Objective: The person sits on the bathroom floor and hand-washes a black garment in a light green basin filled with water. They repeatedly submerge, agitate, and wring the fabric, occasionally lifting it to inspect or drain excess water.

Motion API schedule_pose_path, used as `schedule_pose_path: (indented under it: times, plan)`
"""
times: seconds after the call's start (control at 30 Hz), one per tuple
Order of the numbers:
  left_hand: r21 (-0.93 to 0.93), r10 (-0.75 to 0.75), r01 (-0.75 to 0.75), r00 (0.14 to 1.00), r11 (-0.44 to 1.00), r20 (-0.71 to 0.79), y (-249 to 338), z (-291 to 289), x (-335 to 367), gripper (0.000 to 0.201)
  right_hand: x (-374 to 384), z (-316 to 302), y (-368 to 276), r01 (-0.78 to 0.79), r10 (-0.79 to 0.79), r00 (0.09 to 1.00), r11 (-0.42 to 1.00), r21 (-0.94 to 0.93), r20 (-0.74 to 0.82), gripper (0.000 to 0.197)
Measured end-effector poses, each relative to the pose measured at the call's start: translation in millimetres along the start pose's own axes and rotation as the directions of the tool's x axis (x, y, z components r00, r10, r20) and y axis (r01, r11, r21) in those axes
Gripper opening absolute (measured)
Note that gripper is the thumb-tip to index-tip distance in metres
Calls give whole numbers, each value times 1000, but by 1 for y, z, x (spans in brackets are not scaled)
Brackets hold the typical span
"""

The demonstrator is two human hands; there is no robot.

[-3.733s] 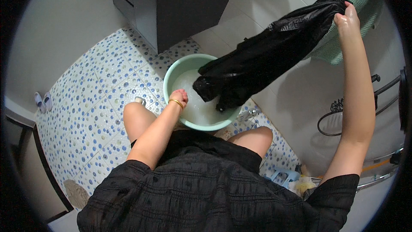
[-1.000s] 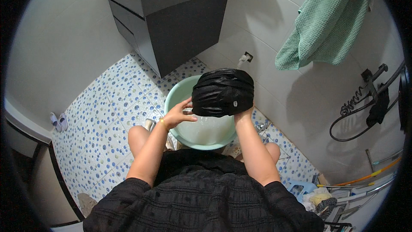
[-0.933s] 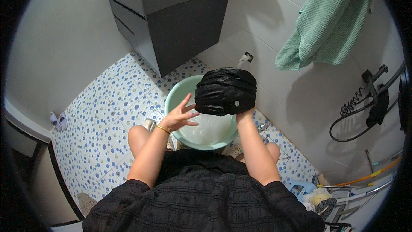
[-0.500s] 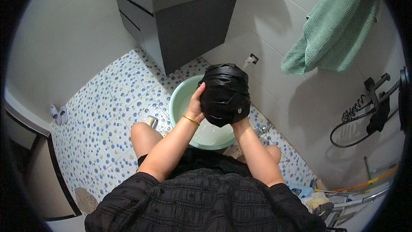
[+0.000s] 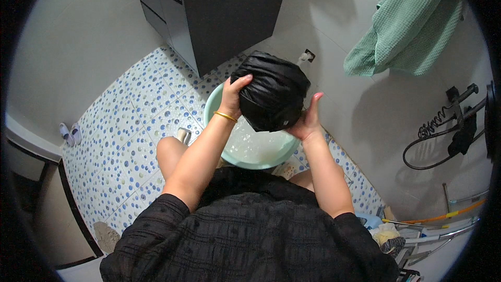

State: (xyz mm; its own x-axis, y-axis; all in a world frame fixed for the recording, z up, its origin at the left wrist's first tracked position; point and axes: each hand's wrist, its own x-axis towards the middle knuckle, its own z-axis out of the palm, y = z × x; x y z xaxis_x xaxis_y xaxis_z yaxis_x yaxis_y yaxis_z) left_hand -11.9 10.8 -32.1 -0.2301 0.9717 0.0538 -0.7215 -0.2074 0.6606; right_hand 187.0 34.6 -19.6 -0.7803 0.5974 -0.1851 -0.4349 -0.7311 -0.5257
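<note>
Between my hands is a black, shiny, wrinkled bundle, rounded in shape; whether it is thin cloth or plastic I cannot tell. A small pale mark shows at its lower edge. My left hand, with a gold bangle at the wrist, grips its left side, thumb on top. Under its lower right side my right hand supports it, thumb raised off it and the other fingers hidden beneath. Below the bundle stands a pale green basin holding cloudy, sudsy water.
A dark cabinet hangs beyond the basin. On the right wall are a green towel, a small tap and a shower hose. Rods and racks crowd the lower right. Slippers lie at the left on the dotted floor.
Both hands have moved the bundle up and away from me, and it has turned. My right thumb now stands out from it. More of the water shows, and the view has shifted slightly.
</note>
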Motion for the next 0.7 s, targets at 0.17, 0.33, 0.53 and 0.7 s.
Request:
schedule_pose_path:
  times: [0.17, 0.33, 0.53, 0.7]
  plan:
    - [149, -32, 10, 989, 989, 143, -1, -3, -5, 26, 23, -18, -7, 146, -156, 984, 982, -117, -82, 82]
    - [129, -61, 77, 990, 989, -124, -18, -11, -15, 25, 30, -30, 12, 321, -320, 933, 947, -23, -166, 36]
    - [92, -95, 138, 925, 986, -367, -46, -29, -14, 25, 31, -23, 22, 446, -565, 771, 808, -386, -292, 25]
    - [127, -225, 272, 928, 954, -298, -50, -39, -2, 21, 38, -34, 10, 503, -703, 711, 492, -711, 16, 14]
